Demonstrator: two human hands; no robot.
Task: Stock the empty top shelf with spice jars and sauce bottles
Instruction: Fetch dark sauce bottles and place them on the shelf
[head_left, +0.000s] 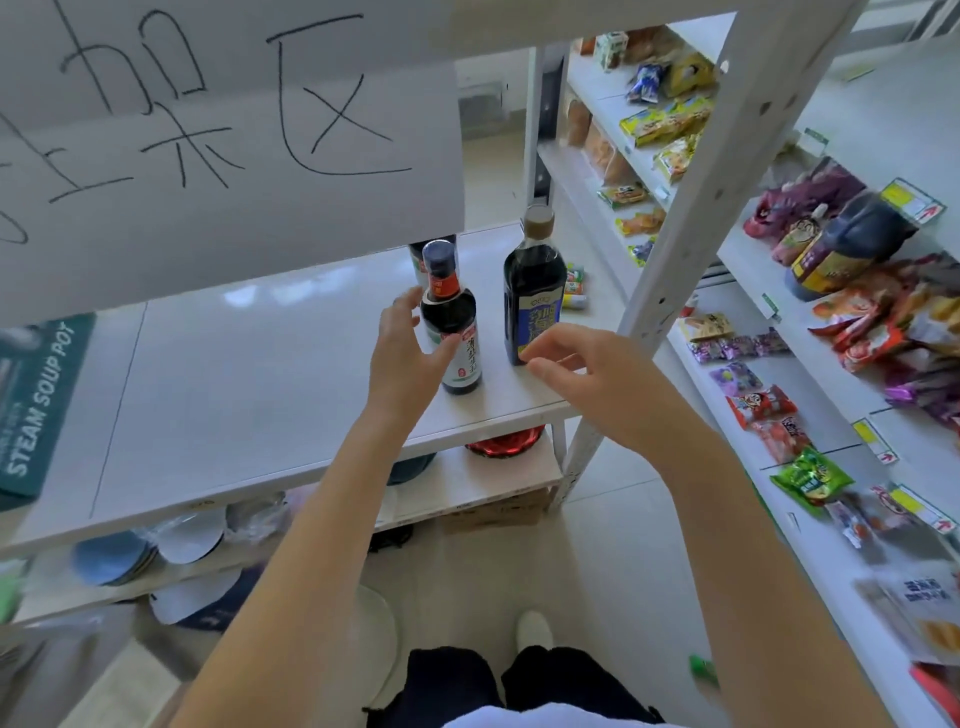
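Setting: shop aisle, pale tiled floor, white metal shelving on both sides. Top shelf (249, 384): white board, mostly bare, stock only at its right end.

- Left hand (402, 353): fingers spread and relaxed, cupped beside the small sauce bottle (451, 312); thumb lies across the front of its label, contact not certain. Grips nothing.
- Right hand (597, 379): fingers loosely curled, holding nothing, fingertips just beside the base of the tall sauce bottle (535, 291).
- Hands apart, one at each bottle.
- Small sauce bottle: dark, red neck label, upright near the shelf's front right.
- Tall sauce bottle: dark, blue label, tan cap, upright just to the right of the small one, not touching it.
- Third dark bottle (416, 262): behind the small one, top hidden by a hanging paper sign (234, 171) with handwritten characters.
- Green box (39, 410) marked "STEAM SOUP POT": far left of the shelf.
- Lower shelves: stacked plates (111, 558), a red-lidded item (506, 446).
- Right-hand shelving: snack packets (763, 405).
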